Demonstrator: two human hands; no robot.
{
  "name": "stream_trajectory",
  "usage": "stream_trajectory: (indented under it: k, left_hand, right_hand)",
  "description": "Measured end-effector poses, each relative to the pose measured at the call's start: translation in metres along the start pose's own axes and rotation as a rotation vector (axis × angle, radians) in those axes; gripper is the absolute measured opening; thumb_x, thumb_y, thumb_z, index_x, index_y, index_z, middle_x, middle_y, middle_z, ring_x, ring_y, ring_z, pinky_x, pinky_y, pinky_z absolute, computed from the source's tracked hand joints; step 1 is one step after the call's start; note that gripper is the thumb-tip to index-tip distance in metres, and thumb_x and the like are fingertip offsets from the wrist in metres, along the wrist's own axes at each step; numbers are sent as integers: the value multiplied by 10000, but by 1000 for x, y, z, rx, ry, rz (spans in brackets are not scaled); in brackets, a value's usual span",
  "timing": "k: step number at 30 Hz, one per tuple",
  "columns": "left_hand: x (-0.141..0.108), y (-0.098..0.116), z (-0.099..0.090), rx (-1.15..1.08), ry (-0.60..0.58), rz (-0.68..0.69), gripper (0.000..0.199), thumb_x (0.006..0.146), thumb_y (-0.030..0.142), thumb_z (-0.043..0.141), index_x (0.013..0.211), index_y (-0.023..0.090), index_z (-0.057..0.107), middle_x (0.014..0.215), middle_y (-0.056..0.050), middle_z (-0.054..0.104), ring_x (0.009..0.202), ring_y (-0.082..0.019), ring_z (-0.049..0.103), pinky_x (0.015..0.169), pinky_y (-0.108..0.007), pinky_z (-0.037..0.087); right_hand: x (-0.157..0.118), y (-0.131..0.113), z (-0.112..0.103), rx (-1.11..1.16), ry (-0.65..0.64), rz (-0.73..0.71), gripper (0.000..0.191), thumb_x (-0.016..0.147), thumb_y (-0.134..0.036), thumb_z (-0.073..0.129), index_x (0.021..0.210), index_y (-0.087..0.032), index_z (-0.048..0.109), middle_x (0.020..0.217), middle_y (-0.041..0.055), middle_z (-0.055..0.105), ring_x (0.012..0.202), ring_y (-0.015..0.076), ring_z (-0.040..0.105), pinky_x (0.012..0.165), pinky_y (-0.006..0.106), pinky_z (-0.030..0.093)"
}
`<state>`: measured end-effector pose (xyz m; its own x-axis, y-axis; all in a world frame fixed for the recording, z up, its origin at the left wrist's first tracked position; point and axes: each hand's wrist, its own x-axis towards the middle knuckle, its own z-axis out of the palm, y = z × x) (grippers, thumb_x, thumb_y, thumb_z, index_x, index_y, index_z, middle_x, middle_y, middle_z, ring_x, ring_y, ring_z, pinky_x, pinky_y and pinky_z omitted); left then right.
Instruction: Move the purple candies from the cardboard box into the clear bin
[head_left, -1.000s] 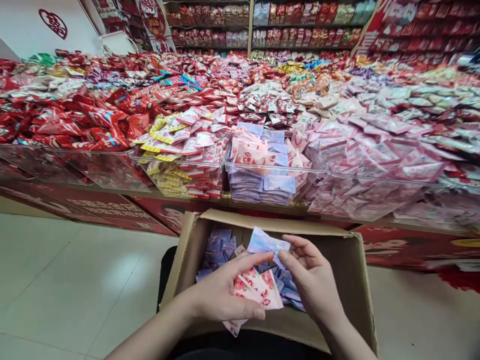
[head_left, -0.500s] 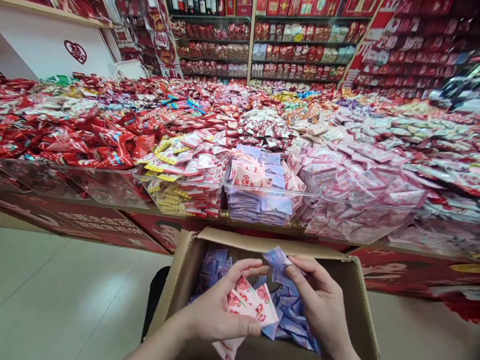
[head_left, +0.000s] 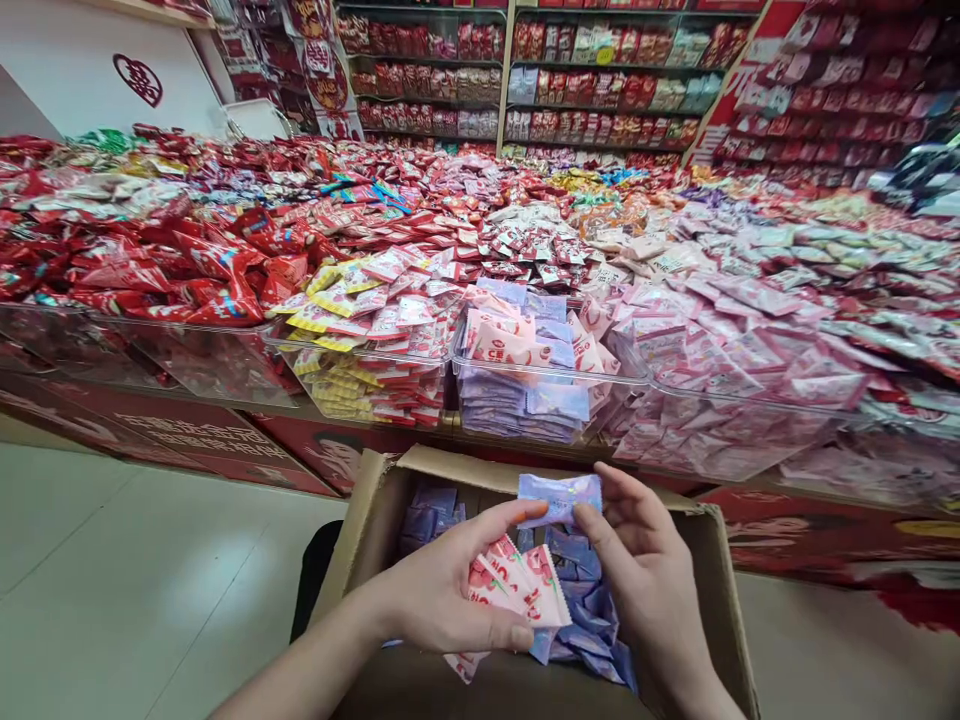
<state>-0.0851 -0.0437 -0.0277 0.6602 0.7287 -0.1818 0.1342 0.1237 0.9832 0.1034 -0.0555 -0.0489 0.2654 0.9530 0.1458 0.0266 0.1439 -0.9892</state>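
Above an open cardboard box (head_left: 724, 570), my left hand (head_left: 442, 590) is closed round several pink-and-white packets (head_left: 517, 585), held between its thumb and palm. Its index fingertip reaches the left part of a purple packet (head_left: 559, 497). My right hand (head_left: 649, 560) pinches the right end of that packet between thumb and fingers. The packet lies level, its printed face toward me. Loose purple packets (head_left: 589, 620) lie in the box below both hands.
A clear bin (head_left: 547, 375) just beyond the box holds stacked purple and pink packets. Bins of yellow-and-pink packets (head_left: 367, 300), red packets (head_left: 202, 275) and light pink packets (head_left: 735, 350) flank it. Stocked shelves (head_left: 431, 60) stand behind.
The purple packet has turned from slanted to level, and my left index fingertip has come to it. The pink packets have moved slightly right and up with my left hand. The view has tilted down a little.
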Motion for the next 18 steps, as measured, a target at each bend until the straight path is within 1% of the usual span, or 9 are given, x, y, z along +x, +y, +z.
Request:
stream_trajectory:
  k: [2,4,6,9,10,12,15,17,18]
  left_hand:
    - [2,-4,1,-13,-41,-30,795,607,230,678,1287,257,267,934,-41,573,662,-105,524,602,-227,445]
    - [2,-11,1,-61,-77,-63,821,618,245,671,1303,271,219,965,-50,574,647,-106,535,604,-241,451]
    - [3,-18,3,-73,-67,-43,851,593,244,691,1305,276,225,1126,-83,512,784,-155,554,706,-294,454]
    - [4,-26,3,-38,-7,70,782,547,216,721,1244,276,371,1319,-75,337,1084,-249,428,920,-373,336]
    - [5,-28,2,-64,5,98,733,559,208,714,1220,278,404,1336,-69,310,1101,-254,414,932,-383,322]
    - [8,-31,0,-216,35,127,649,601,196,686,1185,297,422,1339,-69,294,985,-216,497,848,-386,400]
    - [12,-36,-2,-494,57,127,598,627,178,669,1146,313,403,1258,-75,369,746,-124,541,658,-345,485]
    - [14,-41,-2,-560,65,114,583,603,168,688,1107,285,419,1159,-68,437,749,-126,534,631,-326,489]
    - [14,-43,-2,-559,67,94,582,590,158,697,1093,270,425,1110,-63,461,769,-136,533,631,-317,488]
  right_hand:
    - [4,0,2,167,-33,155,413,699,-221,616,1085,-226,470,865,28,593,706,113,562,593,226,467]
    - [4,3,5,305,-19,243,438,682,-230,635,1077,-240,447,800,-7,598,599,79,542,523,191,445]
    - [-2,9,10,385,-25,320,416,674,-252,642,1041,-226,448,807,-2,612,607,89,557,542,209,456]
    - [-10,13,13,364,-67,379,333,671,-303,635,938,-180,479,846,43,632,745,160,596,661,300,481]
    - [-10,9,12,324,-33,345,318,670,-312,633,915,-178,481,864,50,633,782,175,599,698,324,478]
    - [0,-10,4,220,88,171,306,674,-313,624,910,-190,473,918,51,626,811,184,602,741,357,470]
    - [42,-63,-11,-19,224,-276,293,664,-269,626,910,-198,483,924,47,610,754,173,608,713,360,478]
    - [84,-99,-16,-272,174,-514,302,646,-250,636,912,-201,502,880,39,605,781,176,592,695,335,474]
    - [107,-114,-15,-392,70,-575,306,645,-257,630,918,-199,505,838,32,612,754,175,589,643,316,475]
